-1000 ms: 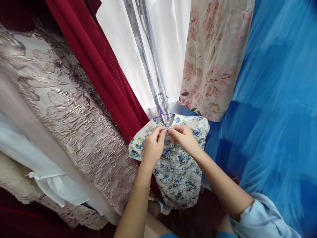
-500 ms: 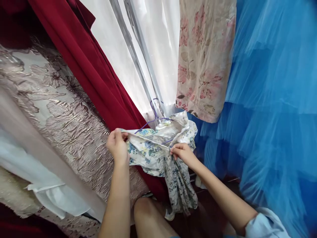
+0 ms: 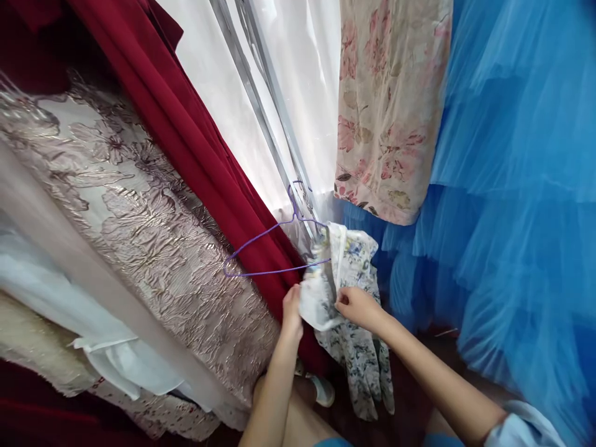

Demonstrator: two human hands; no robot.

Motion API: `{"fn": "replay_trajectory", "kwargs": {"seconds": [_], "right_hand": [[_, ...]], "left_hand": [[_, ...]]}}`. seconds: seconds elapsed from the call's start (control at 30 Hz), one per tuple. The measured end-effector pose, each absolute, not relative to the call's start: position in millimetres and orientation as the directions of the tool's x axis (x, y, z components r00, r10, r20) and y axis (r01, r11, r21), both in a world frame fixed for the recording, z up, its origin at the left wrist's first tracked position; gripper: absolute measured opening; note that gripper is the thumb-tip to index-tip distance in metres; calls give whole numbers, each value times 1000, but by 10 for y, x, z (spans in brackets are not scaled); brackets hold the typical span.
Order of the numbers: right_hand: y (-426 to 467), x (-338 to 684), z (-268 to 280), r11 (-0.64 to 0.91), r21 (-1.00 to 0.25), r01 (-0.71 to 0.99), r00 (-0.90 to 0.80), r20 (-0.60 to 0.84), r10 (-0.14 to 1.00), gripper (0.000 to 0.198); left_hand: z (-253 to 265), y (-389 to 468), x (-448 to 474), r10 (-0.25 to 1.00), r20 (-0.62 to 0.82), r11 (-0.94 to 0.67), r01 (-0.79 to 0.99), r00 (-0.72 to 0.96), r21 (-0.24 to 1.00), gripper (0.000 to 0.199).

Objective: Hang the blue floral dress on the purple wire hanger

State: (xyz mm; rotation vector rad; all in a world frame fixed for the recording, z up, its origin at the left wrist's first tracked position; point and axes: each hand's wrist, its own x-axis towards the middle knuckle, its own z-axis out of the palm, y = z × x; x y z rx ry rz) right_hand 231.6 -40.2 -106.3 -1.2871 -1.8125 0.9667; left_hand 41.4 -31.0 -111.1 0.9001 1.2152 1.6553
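A white garment with blue and yellow flowers (image 3: pixel 356 254) hangs by its right side from a purple wire hanger (image 3: pixel 270 272). The hanger's left arm is bare, and its hook rests at a grey metal pole. My left hand (image 3: pixel 292 310) is closed at the left edge of the garment, below the hanger's lower bar; the cloth there is blurred. With thumb and fingers pinched, my right hand (image 3: pixel 356 307) grips the garment's front edge. The lower part of the cloth dangles in folds toward the floor.
Dark red cloth (image 3: pixel 205 167) and a pinkish brocade piece (image 3: pixel 177 267) hang on the left. Behind are metal poles (image 3: pixel 261 93) against white cloth. A beige floral garment (image 3: pixel 386 124) and blue layered tulle (image 3: pixel 512 186) hang on the right.
The garment's left side has come off the hanger's left arm, baring it. My left hand has moved right and down with that cloth; my right hand has shifted slightly right and down.
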Motion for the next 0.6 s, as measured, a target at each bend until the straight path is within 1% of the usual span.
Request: {"fn": "replay_trajectory", "kwargs": {"seconds": [0.03,0.07,0.13,0.2,0.23,0.3,0.37,0.4,0.43,0.47,0.5,0.53,0.6], "right_hand": [[-402,2336,-1060,241,-856,457,-242,140,960,2],[-400,2352,-1055,255,-848,465,-246,153,957,8],[-396,2378,-1043,286,-870,403,-332,152,931,18],[-402,2399,-1032,283,-933,222,-476,149,867,25],[-415,2410,-1024,263,-958,114,-526,167,834,26],[-467,2432,-995,194,-978,-80,-561,205,802,30],[-544,2463,-938,55,-975,-217,-564,172,808,30],[-582,2487,-896,-39,-965,-261,-581,125,804,29],[-613,2521,-845,-138,-949,-285,-613,69,787,28],[-632,2567,-784,-225,-931,-288,-652,19,758,27],[-638,2627,-716,-279,-921,-272,-692,-14,721,26],[-627,2701,-643,-291,-925,-243,-731,-23,682,27],[-562,2877,-494,-207,-963,-172,-780,5,625,28]], "left_hand": [[-1139,-361,523,949,40,-111,-210,-314,971,37],[-1140,-413,628,963,46,-96,-178,-267,979,39],[-1071,-514,822,971,145,-154,-32,-191,988,40],[-938,-610,981,948,302,-287,140,-102,948,37],[-862,-651,1041,930,363,-346,197,-54,917,36],[-727,-707,1114,902,430,-422,246,23,872,32],[-660,-727,1123,887,457,-456,268,59,849,32],[-664,-731,1108,892,445,-451,251,84,857,36],[-696,-736,1084,906,402,-421,202,130,884,41],[-754,-749,1054,924,327,-356,131,201,925,46],[-834,-772,1021,929,231,-257,57,288,965,51],[-927,-806,985,918,132,-147,12,374,989,53],[-1122,-897,896,877,-27,11,36,480,999,52]]}}
